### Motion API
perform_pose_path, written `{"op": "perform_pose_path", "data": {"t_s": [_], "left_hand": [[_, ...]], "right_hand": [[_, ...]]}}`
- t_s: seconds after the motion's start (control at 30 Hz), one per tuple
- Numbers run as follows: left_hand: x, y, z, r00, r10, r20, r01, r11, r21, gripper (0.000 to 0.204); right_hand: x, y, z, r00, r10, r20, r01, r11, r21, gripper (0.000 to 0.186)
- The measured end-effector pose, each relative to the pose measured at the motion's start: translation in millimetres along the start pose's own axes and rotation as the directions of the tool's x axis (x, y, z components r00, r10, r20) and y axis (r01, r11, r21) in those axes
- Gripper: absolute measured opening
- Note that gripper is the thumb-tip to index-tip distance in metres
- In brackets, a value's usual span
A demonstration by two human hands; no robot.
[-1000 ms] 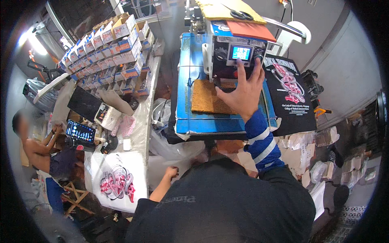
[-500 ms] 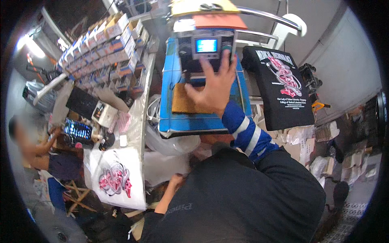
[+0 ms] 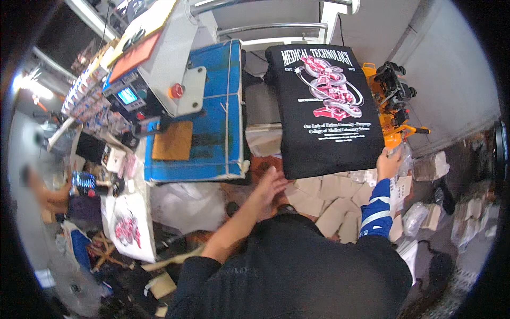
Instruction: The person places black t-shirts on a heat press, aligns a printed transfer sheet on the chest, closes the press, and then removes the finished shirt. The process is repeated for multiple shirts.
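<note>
A black T-shirt (image 3: 332, 143) with a pink-and-white print lies flat, stretched over a board at the right of the heat press. At its near right corner, my right hand (image 3: 389, 164), in a blue sleeve with pale stripes, closes on the fabric edge. My left hand (image 3: 272, 186) is by the near left corner, fingers stretched out and holding nothing. The heat press (image 3: 231, 133) has a blue top with wire across it, a brown pad (image 3: 172, 141) on that top, and a control box with a lit display (image 3: 127, 95) and a red button (image 3: 176, 91).
A white sheet (image 3: 125, 223) with a pink print hangs over the table at left. Farther left, a person (image 3: 50, 194) sits by a lit screen (image 3: 83, 182). An orange machine part (image 3: 392, 139) stands beyond the shirt. Cardboard pieces (image 3: 334, 215) and plastic bags (image 3: 414, 217) lie below.
My right hand has left the control panel and come right to the shirt's near corner. My left hand has risen toward the other near corner. The view has turned right.
</note>
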State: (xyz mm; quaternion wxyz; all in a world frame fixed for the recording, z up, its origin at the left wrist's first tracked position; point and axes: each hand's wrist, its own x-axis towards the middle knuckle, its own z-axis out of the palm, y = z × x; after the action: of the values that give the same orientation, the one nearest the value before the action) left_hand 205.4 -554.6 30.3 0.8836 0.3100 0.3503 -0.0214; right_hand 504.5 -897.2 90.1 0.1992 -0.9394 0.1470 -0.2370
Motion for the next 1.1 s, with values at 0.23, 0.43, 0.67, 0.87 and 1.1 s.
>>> {"op": "perform_pose_path", "data": {"t_s": [0.23, 0.43, 0.67, 0.87, 1.1], "left_hand": [[-18.1, 41.1, 56.1, 0.934, 0.327, -0.141, -0.196, 0.802, 0.565, 0.032], [-58.0, 66.9, 107.4, 0.793, 0.570, 0.215, -0.542, 0.822, -0.178, 0.026], [-225.0, -13.5, 89.1, 0.616, 0.775, 0.143, -0.603, 0.580, -0.548, 0.034], [-492.4, -238.5, 92.2, -0.053, 0.434, -0.900, -0.995, -0.096, 0.013, 0.027], [-765.8, -531.6, 340.0, -0.972, -0.212, 0.099, 0.138, -0.177, 0.974, 0.048]], "right_hand": [[86.3, 87.3, 35.7, 0.782, -0.162, 0.602, -0.025, 0.957, 0.290, 0.056], [125.3, -68.0, -61.0, 0.664, -0.367, 0.651, -0.716, -0.063, 0.695, 0.053], [56.9, -289.0, -240.4, 0.565, -0.721, 0.402, -0.778, -0.302, 0.551, 0.053], [-214.5, -363.5, -393.6, -0.324, -0.935, -0.146, -0.914, 0.269, 0.305, 0.055], [-449.1, -176.6, -631.6, -0.440, -0.001, -0.898, -0.243, 0.963, 0.118, 0.051]]}}
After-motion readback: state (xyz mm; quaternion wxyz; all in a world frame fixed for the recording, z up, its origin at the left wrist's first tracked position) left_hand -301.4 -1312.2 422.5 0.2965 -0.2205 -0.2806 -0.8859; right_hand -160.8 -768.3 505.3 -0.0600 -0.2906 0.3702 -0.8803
